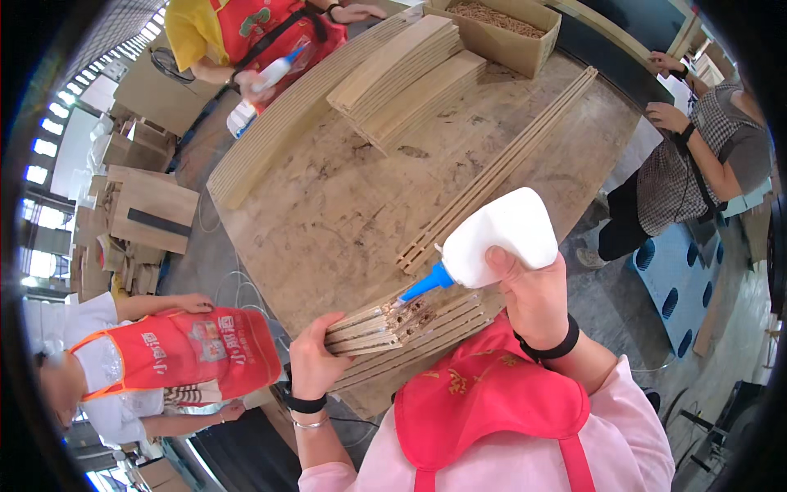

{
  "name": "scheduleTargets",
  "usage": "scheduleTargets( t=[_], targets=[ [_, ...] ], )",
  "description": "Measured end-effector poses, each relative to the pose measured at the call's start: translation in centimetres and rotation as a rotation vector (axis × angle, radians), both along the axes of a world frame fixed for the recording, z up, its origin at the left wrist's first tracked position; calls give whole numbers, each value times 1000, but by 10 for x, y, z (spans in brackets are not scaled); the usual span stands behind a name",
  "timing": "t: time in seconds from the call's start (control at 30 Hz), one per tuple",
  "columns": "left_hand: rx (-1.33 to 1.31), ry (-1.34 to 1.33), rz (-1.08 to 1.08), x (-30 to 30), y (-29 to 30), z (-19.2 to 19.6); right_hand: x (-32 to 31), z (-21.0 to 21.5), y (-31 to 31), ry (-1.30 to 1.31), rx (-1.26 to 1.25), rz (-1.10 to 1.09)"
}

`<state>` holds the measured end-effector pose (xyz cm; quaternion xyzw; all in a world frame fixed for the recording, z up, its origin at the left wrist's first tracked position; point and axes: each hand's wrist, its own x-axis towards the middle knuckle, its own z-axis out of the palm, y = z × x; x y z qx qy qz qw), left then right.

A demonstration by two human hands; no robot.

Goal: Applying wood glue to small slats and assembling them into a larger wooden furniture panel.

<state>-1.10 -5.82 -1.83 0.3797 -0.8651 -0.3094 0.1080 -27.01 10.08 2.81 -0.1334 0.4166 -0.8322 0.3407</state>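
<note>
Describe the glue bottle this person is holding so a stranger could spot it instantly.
At the near edge of the big round wooden worktable, the right hand tips a white squeeze bottle with a blue nozzle onto a bundle of wooden slats. The other bottle is at the far edge.

A white squeeze bottle with a blue nozzle (492,238) is tilted down near the table's near edge. A second white squeeze bottle with a blue tip (275,72) is at the far left side, beside the person in the red apron. An open brown cardboard box (500,33) filled with brownish material stands at the table's far edge.
</note>
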Motion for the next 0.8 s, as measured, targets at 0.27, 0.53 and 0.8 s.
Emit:
scheduleTargets(
  t=[0.27,0.53,0.8],
  targets=[
    [9,-19,-51,-9,-4,18,-11,19,-8,230,105,-67],
    [-20,-5,-72,-9,-4,16,-19,21,-10,693,126,-72],
    [-15,44,-71,-5,-4,10,-19,34,-16,751,87,-76]
  ],
)
